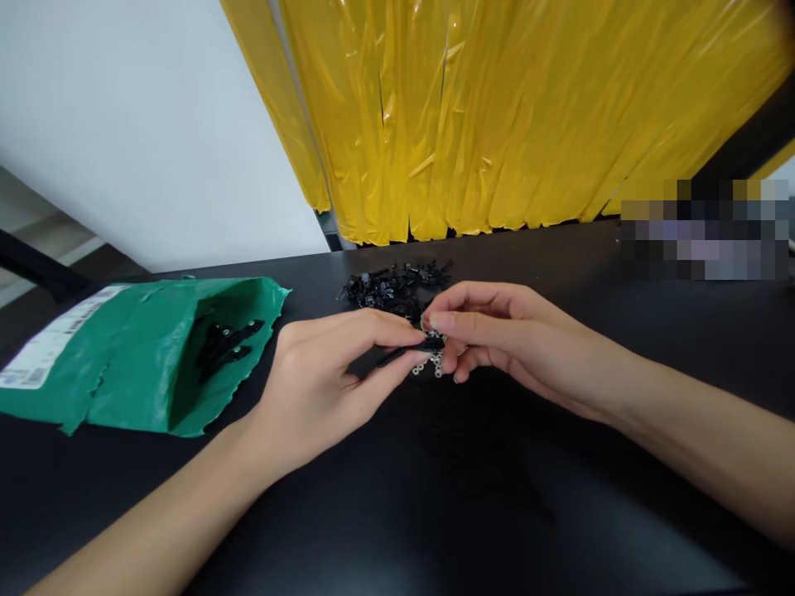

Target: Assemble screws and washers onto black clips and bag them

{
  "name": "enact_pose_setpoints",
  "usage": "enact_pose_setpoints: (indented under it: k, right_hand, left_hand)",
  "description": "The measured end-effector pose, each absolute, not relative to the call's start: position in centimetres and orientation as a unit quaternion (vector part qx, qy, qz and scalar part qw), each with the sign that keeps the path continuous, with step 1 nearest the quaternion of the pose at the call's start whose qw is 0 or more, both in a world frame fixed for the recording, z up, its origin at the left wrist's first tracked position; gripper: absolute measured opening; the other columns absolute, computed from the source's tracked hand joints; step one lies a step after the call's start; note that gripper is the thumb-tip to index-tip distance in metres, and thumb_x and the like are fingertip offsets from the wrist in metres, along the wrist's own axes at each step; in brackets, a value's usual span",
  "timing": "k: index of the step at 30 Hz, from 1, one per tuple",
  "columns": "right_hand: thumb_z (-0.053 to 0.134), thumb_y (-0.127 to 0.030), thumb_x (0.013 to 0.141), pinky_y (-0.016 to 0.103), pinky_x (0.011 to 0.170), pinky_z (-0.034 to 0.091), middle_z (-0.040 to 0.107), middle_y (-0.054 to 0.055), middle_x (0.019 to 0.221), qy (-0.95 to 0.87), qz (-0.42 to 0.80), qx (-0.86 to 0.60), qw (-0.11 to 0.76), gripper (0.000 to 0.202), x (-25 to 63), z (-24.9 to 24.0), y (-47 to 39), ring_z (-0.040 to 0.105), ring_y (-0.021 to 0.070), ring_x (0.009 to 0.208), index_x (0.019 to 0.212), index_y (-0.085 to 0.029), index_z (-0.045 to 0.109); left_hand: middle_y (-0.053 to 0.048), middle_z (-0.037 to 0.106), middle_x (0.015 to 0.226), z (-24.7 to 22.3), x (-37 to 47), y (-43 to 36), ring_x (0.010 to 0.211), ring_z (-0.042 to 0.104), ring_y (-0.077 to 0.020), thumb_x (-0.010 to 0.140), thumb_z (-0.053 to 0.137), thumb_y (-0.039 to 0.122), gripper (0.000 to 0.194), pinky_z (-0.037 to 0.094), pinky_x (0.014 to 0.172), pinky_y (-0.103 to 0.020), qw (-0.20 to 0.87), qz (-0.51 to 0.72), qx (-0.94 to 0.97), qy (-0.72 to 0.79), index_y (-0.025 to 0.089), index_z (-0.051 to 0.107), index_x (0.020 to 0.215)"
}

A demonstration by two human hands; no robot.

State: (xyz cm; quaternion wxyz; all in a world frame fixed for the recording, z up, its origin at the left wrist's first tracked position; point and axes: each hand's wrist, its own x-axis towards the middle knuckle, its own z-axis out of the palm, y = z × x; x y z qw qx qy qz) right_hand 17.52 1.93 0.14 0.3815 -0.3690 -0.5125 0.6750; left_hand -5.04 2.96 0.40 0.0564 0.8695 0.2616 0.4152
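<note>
Left hand [335, 381] in from lower left, wrist low, thumb and index pinched shut. Right hand [515, 331] in from the right, thumb by bent index, other fingers curled beneath. I see both forearms angled inward, fingertips near each other.

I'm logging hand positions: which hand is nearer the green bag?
Left. The left hand is just right of the green bag, near its open end; the right hand is farther right, beyond the left.
</note>
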Motion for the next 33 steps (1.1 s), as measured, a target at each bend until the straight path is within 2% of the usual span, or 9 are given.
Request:
enact_pose_setpoints:
  k: [4, 8, 14, 18, 22, 25, 28, 33]
  right_hand:
    - [0.082, -0.034, 0.088, 0.021, 0.064, 0.054, 0.069, -0.001, 0.072, -0.531, 0.665, -0.384, 0.358, 0.018, 17.36, 0.18, 1.94, 0.064, 0.0104, 0.068, 0.088, -0.018, 0.075]
    - [0.081, -0.035, 0.089, 0.022, 0.068, 0.055, 0.071, 0.000, 0.072, -0.529, 0.660, -0.373, 0.381, 0.018, 17.21, 0.18, 1.87, 0.066, 0.0108, 0.070, 0.090, -0.018, 0.076]
    - [0.081, -0.041, 0.089, 0.023, 0.069, 0.057, 0.072, 0.000, 0.072, -0.513, 0.675, -0.379, 0.370, 0.023, 17.09, 0.40, 1.70, 0.070, 0.0120, 0.070, 0.092, -0.019, 0.076]
    - [0.085, -0.038, 0.085, 0.024, 0.071, 0.060, 0.073, 0.001, 0.074, -0.508, 0.683, -0.385, 0.357, 0.022, 17.20, 0.36, 1.68, 0.071, 0.0130, 0.071, 0.091, -0.019, 0.075]
    - [0.085, -0.036, 0.085, 0.021, 0.071, 0.059, 0.073, 0.001, 0.073, -0.514, 0.684, -0.372, 0.358, 0.021, 17.27, 0.44, 1.80, 0.070, 0.0110, 0.071, 0.089, -0.018, 0.075]
    - [0.083, -0.041, 0.087, 0.019, 0.070, 0.058, 0.072, 0.000, 0.074, -0.510, 0.683, -0.379, 0.360, 0.024, 17.24, 0.57, 1.87, 0.069, 0.0102, 0.071, 0.092, -0.019, 0.076]
    - [0.083, -0.046, 0.086, 0.024, 0.069, 0.061, 0.071, 0.000, 0.075, -0.493, 0.691, -0.395, 0.351, 0.029, 17.25, 0.54, 1.85, 0.070, 0.0124, 0.071, 0.095, -0.021, 0.074]
    - [0.087, -0.044, 0.082, 0.026, 0.070, 0.061, 0.070, 0.002, 0.071, -0.493, 0.701, -0.396, 0.329, 0.030, 17.34, 0.50, 1.74, 0.069, 0.0136, 0.071, 0.085, -0.018, 0.074]
  left_hand:
    - [0.001, 0.082, 0.091, 0.44, -5.00, 2.97, 0.074, 0.077, -0.0127, 0.087, 0.082, 0.015, 0.015, 0.065, 0.073, -0.022, 0.062, 0.418, 0.870, 0.252, 0.023, 0.072, 0.096]
    - [0.002, 0.081, 0.089, 0.33, -4.91, 3.01, 0.072, 0.076, -0.0129, 0.086, 0.082, 0.016, 0.016, 0.065, 0.071, -0.023, 0.066, 0.423, 0.865, 0.261, 0.024, 0.072, 0.096]
    - [0.001, 0.081, 0.088, 0.39, -4.96, 3.16, 0.072, 0.077, -0.0131, 0.086, 0.081, 0.016, 0.015, 0.064, 0.069, -0.023, 0.070, 0.417, 0.871, 0.250, 0.024, 0.072, 0.095]
    - [0.000, 0.081, 0.088, 0.35, -5.04, 3.20, 0.072, 0.076, -0.0122, 0.086, 0.082, 0.016, 0.016, 0.063, 0.068, -0.022, 0.085, 0.415, 0.874, 0.239, 0.022, 0.073, 0.098]
    - [0.002, 0.081, 0.089, 0.06, -5.18, 3.21, 0.072, 0.076, -0.0113, 0.085, 0.083, 0.017, 0.017, 0.062, 0.068, -0.020, 0.108, 0.415, 0.866, 0.257, 0.022, 0.074, 0.098]
    - [0.002, 0.081, 0.089, -0.01, -5.26, 3.27, 0.071, 0.076, -0.0119, 0.084, 0.084, 0.018, 0.017, 0.062, 0.067, -0.021, 0.114, 0.420, 0.860, 0.268, 0.024, 0.075, 0.097]
    - [0.002, 0.081, 0.088, 0.07, -5.28, 3.31, 0.070, 0.076, -0.0128, 0.085, 0.083, 0.017, 0.016, 0.063, 0.067, -0.023, 0.108, 0.419, 0.861, 0.268, 0.024, 0.075, 0.096]
    - [0.000, 0.082, 0.088, 0.09, -5.20, 3.33, 0.070, 0.076, -0.0147, 0.085, 0.083, 0.018, 0.015, 0.063, 0.065, -0.024, 0.124, 0.411, 0.865, 0.260, 0.023, 0.075, 0.096]
